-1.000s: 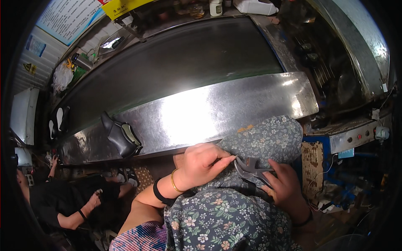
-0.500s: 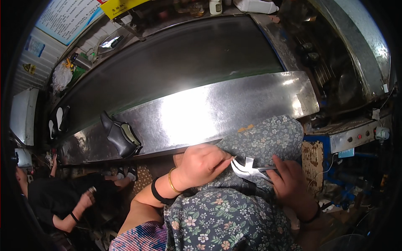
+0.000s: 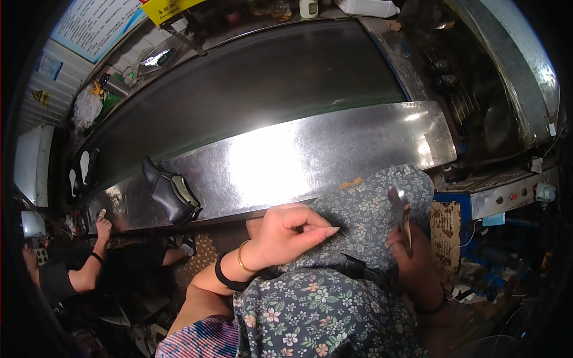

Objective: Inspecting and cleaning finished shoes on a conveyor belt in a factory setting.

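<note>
Over my floral-clothed lap, my left hand (image 3: 298, 234) is pinched closed, thumb and fingertips together; whatever it may hold is too small to name. A pair of metal pincers (image 3: 401, 209) with curved jaws is in my right hand (image 3: 410, 253), raised upright and blurred by motion. Below the left hand, a dark piece (image 3: 352, 261) lies on the floral apron (image 3: 310, 304), its shape mostly lost against the cloth. Ahead and left, a black shoe (image 3: 170, 194) rests on the shiny metal ledge (image 3: 352, 140), out of reach of both hands.
A dark conveyor belt (image 3: 286, 77) runs beyond the ledge. At far left lie black shoes with pale insides (image 3: 83, 170). A co-worker's arm (image 3: 92, 271) reaches the ledge's left end, holding a small object. Machinery with buttons (image 3: 507, 197) stands at right.
My right hand has swung the pincers up and away from my left fingertips. My left hand stays nearly in place, turned slightly. The co-worker's arm has moved up to the ledge.
</note>
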Motion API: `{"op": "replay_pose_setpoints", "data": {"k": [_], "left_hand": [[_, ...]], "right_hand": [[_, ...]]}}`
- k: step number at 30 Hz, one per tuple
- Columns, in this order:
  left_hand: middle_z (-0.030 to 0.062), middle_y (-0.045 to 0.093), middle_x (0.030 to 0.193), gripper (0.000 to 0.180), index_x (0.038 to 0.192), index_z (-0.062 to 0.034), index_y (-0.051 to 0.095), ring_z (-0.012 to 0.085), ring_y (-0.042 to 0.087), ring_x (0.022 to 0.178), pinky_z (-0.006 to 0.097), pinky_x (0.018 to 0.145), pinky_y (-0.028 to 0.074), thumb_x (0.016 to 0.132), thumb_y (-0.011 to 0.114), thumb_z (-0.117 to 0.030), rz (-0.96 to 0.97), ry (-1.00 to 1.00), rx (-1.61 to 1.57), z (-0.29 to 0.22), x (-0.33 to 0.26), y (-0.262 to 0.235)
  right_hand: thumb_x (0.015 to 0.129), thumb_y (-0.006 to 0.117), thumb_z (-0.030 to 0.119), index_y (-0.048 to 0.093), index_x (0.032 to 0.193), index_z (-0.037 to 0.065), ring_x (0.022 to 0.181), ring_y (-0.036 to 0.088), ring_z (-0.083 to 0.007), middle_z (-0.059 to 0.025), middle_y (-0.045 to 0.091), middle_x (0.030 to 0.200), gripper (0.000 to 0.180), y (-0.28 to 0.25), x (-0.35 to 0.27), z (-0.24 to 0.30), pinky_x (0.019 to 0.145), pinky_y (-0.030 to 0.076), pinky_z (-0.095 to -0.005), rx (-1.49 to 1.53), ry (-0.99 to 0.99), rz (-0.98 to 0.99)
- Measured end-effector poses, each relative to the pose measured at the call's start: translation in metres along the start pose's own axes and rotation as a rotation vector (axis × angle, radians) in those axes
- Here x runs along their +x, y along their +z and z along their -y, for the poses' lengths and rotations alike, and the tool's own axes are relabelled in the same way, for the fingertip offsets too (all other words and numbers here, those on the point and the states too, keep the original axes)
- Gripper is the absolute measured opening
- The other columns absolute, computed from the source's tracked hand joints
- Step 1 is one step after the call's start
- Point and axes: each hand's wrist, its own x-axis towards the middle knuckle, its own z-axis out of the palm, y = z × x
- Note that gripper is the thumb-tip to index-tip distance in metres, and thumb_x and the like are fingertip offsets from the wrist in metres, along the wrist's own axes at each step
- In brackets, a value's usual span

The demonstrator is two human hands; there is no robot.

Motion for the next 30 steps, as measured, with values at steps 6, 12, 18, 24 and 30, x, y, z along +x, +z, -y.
{"op": "replay_pose_setpoints", "data": {"k": [6, 12, 18, 24, 30], "left_hand": [[-0.0019, 0.063, 0.067, 0.011, 0.079, -0.0021, 0.070, 0.0028, 0.052, 0.060, 0.019, 0.054, 0.040, 0.084, 0.078, -0.008, -0.041, -0.242, -0.337, -0.001, -0.003, 0.003], [0.0004, 0.065, 0.069, 0.011, 0.077, -0.0010, 0.069, 0.0048, 0.055, 0.061, 0.020, 0.055, 0.043, 0.084, 0.077, -0.005, 0.002, -0.212, -0.313, -0.007, -0.002, 0.000], [0.0022, 0.065, 0.068, 0.011, 0.078, -0.0013, 0.070, 0.0081, 0.056, 0.059, 0.022, 0.053, 0.042, 0.085, 0.076, -0.008, -0.016, -0.067, -0.283, -0.014, 0.002, 0.004], [0.0057, 0.064, 0.061, 0.013, 0.072, -0.0037, 0.069, 0.0152, 0.060, 0.051, 0.025, 0.048, 0.042, 0.078, 0.080, -0.008, 0.034, 0.114, -0.121, -0.013, 0.010, -0.005], [0.0064, 0.062, 0.062, 0.013, 0.069, -0.0063, 0.069, 0.0243, 0.061, 0.053, 0.034, 0.049, 0.046, 0.078, 0.077, -0.012, 0.089, 0.154, 0.117, -0.016, 0.021, -0.005]], "right_hand": [[0.088, 0.062, 0.009, 0.060, 0.103, 0.001, 0.083, 0.059, -0.0197, -0.0116, 0.059, 0.095, 0.017, 0.001, 0.038, -0.001, 0.073, 0.047, -0.0340, -0.064, 0.002, -0.009], [0.087, 0.064, 0.012, 0.060, 0.113, -0.001, 0.095, 0.058, -0.0251, -0.0147, 0.060, 0.102, 0.030, 0.010, 0.105, -0.008, 0.086, 0.046, -0.0351, -0.279, -0.070, 0.113], [0.085, 0.067, 0.016, 0.064, 0.108, 0.000, 0.111, 0.052, -0.0369, -0.0177, 0.061, 0.110, 0.029, 0.067, 0.180, -0.059, 0.092, 0.046, -0.0439, -0.748, -0.237, 0.014], [0.082, 0.067, 0.008, 0.069, 0.094, 0.003, 0.085, 0.061, -0.0306, -0.0110, 0.065, 0.083, 0.014, 0.034, 0.139, 0.020, 0.078, 0.049, -0.0410, -0.239, -0.616, 0.219], [0.079, 0.068, 0.007, 0.070, 0.092, 0.007, 0.080, 0.060, -0.0254, -0.0050, 0.065, 0.080, 0.013, 0.004, 0.101, 0.080, 0.071, 0.049, -0.0375, -0.260, -0.684, 0.500]]}}
